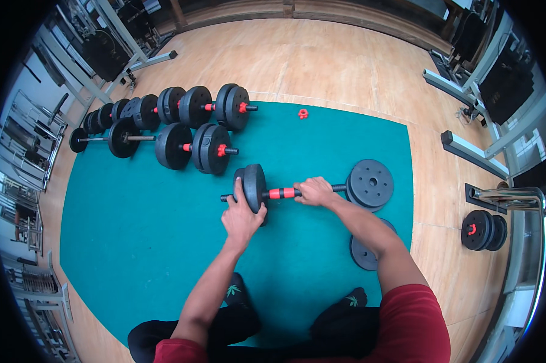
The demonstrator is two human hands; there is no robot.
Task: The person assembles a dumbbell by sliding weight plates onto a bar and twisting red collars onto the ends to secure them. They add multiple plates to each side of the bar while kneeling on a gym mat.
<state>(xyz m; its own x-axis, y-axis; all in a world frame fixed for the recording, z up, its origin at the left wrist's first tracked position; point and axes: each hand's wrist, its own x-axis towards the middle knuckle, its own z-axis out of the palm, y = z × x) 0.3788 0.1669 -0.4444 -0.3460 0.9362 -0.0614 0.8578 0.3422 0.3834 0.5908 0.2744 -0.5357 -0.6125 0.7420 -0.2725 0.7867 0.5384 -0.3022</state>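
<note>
A dumbbell bar point(279, 193) with a red and black middle lies crosswise before me, its threaded right end bare. Black weight plates point(256, 183) sit on its left part. My left hand point(243, 213) grips these plates, fingers over the outer face and thumb at the inner side. Closed round the bar, right of the red section, is my right hand point(315, 192). Close to the bar's right end lies a stack of round black plates point(371, 181). Another plate point(364, 253) rests nearer me, partly hidden by my right forearm.
Assembled dumbbells point(212, 148) stand in two rows at the far left of the green mat point(146, 224). A red nut collar point(303, 113) lies near the mat's far edge. Another dumbbell point(483, 230) sits on the wooden floor at right. Gym machines point(485, 121) flank both sides.
</note>
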